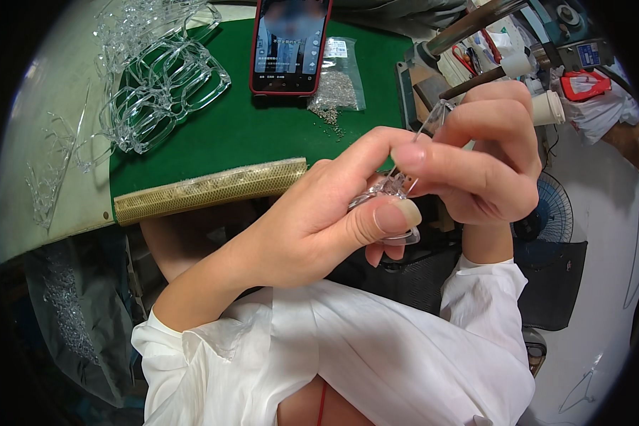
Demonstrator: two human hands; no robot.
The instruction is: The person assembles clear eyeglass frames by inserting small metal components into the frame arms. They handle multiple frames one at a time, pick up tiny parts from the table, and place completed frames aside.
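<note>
Head: left grip point(312, 216) and right grip point(486, 163) pinch clear plastic point(392, 186), long axis slanting up-right.

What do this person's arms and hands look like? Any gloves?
No gloves! The left hand and right hand are bare, and I see no rings, watch or bracelets. The left thumbnail reaches past the thumb's tip. Loose, wrinkly white sleeves leave the forearms uncovered.
</note>
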